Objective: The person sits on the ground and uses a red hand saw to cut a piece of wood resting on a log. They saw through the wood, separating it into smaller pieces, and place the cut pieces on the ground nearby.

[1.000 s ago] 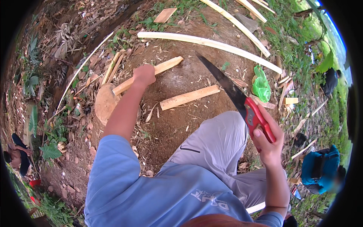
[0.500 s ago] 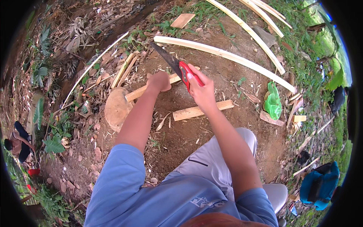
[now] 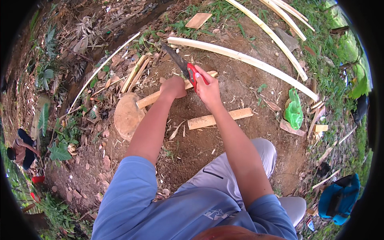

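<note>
1. Beside the stump [image 3: 129, 116], on its right, the short wood strip [image 3: 150, 99] slants away, its near end at the stump's edge; whether it rests on top or only meets the side, I cannot tell.
2. Farther out from the stump, the left hand [image 3: 174, 87] has its grip closed around the strip. Bearing down firmly there should stop the wood rolling or sliding.
3. Farther right of the stump, the right hand [image 3: 208, 91] has its grip clamped on the red handle [image 3: 191, 74] of the saw [image 3: 180, 62]. The blade points away beyond the strip; whether it touches the wood is too small to make out.
4. This looks like sawing across the strip, so short, light strokes would suit the start, with longer ones once a groove guides the saw.
5. Left hand and blade are very near each other; sliding that hand toward the stump would be safer.
6. Hold the blade square to the strip, and mind the second wood piece [image 3: 220, 119] lying on the soil [image 3: 192, 148] right of the stump.
</note>
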`<act>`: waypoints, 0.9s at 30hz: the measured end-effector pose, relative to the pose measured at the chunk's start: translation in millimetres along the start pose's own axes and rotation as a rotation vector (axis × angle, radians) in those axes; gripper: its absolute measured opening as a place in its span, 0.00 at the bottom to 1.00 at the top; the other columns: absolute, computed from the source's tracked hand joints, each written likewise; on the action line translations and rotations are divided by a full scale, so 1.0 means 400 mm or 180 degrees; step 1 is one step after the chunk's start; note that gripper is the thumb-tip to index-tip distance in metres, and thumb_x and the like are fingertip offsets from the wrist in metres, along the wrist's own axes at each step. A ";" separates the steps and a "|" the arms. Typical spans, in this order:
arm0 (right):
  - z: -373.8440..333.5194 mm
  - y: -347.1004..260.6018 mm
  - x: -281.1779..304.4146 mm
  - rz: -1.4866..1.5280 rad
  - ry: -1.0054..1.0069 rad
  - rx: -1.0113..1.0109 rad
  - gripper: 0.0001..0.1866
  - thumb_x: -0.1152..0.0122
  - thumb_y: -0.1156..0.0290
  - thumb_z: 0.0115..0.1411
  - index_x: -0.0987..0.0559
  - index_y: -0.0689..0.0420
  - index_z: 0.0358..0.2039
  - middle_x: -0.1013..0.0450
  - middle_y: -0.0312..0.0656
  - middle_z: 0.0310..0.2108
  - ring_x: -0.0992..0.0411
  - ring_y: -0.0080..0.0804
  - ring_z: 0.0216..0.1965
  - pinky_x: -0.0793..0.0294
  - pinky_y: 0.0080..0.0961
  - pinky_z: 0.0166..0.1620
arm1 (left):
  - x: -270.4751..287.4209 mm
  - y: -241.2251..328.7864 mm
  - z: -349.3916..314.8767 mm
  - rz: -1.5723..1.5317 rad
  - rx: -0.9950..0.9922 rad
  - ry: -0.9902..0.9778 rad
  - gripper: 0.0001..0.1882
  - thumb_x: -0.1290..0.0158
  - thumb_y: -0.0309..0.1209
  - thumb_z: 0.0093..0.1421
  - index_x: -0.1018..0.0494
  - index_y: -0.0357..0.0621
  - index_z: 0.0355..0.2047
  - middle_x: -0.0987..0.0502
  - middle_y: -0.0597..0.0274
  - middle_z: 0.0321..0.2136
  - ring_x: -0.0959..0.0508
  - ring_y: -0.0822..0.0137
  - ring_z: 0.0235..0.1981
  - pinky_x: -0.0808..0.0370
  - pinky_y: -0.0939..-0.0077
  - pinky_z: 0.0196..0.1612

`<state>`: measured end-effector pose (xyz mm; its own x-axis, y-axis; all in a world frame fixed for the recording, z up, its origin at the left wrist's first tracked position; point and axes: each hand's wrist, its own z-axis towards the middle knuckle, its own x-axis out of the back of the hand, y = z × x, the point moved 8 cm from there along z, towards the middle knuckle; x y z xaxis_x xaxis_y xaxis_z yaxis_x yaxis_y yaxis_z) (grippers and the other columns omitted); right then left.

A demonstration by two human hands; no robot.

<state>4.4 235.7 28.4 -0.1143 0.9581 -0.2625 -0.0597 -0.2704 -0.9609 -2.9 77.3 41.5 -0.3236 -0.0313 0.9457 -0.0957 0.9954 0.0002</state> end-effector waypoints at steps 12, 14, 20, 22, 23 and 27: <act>-0.101 -0.064 0.034 -0.0696 -0.0139 0.0141 0.21 0.40 0.68 0.75 0.19 0.62 0.64 0.16 0.40 0.41 0.27 0.18 0.34 0.24 0.23 0.41 | 0.015 0.003 -0.009 -0.0233 -0.0133 0.0009 0.19 0.40 0.30 0.57 0.15 0.36 0.48 0.15 0.41 0.51 0.15 0.46 0.54 0.19 0.54 0.59; -0.119 -0.060 0.032 -0.0694 -0.0063 0.0249 0.21 0.40 0.69 0.75 0.19 0.62 0.64 0.16 0.39 0.39 0.28 0.18 0.31 0.25 0.23 0.38 | 0.011 0.001 -0.005 -0.0188 -0.0068 0.0054 0.18 0.40 0.30 0.58 0.14 0.38 0.48 0.15 0.44 0.52 0.15 0.47 0.54 0.19 0.55 0.58; -0.126 -0.086 0.046 -0.0644 -0.0014 0.0509 0.21 0.40 0.69 0.75 0.20 0.62 0.64 0.16 0.43 0.42 0.25 0.20 0.37 0.23 0.24 0.44 | -0.008 -0.009 0.031 -0.0195 -0.0145 -0.0093 0.19 0.40 0.30 0.57 0.14 0.38 0.48 0.14 0.45 0.51 0.14 0.47 0.53 0.18 0.56 0.56; -0.168 -0.075 0.074 -0.0783 -0.0095 0.0289 0.21 0.41 0.69 0.75 0.20 0.61 0.65 0.16 0.45 0.44 0.24 0.21 0.39 0.23 0.25 0.46 | -0.023 -0.014 0.034 -0.0171 -0.0243 -0.0131 0.19 0.40 0.30 0.57 0.14 0.38 0.47 0.14 0.44 0.50 0.14 0.47 0.52 0.18 0.56 0.56; -0.185 -0.072 0.087 -0.0792 -0.0092 0.0295 0.21 0.41 0.69 0.76 0.20 0.61 0.65 0.16 0.44 0.44 0.24 0.21 0.39 0.23 0.25 0.46 | -0.021 -0.016 0.038 -0.0252 -0.0312 -0.0031 0.18 0.40 0.30 0.57 0.14 0.36 0.46 0.14 0.42 0.48 0.14 0.46 0.51 0.18 0.55 0.55; -0.241 -0.095 0.112 -0.0814 -0.0139 -0.0010 0.20 0.41 0.69 0.76 0.20 0.60 0.65 0.15 0.44 0.45 0.23 0.21 0.42 0.22 0.24 0.48 | -0.028 -0.024 0.046 -0.0389 -0.0459 0.0028 0.18 0.40 0.31 0.56 0.15 0.31 0.43 0.14 0.36 0.45 0.14 0.42 0.48 0.18 0.53 0.53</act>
<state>97.1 298.0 44.9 -0.1387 0.9903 -0.0070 -0.0890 -0.0195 -0.9958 -15.6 66.5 24.9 -0.3094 -0.1526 0.9386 0.0023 0.9869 0.1612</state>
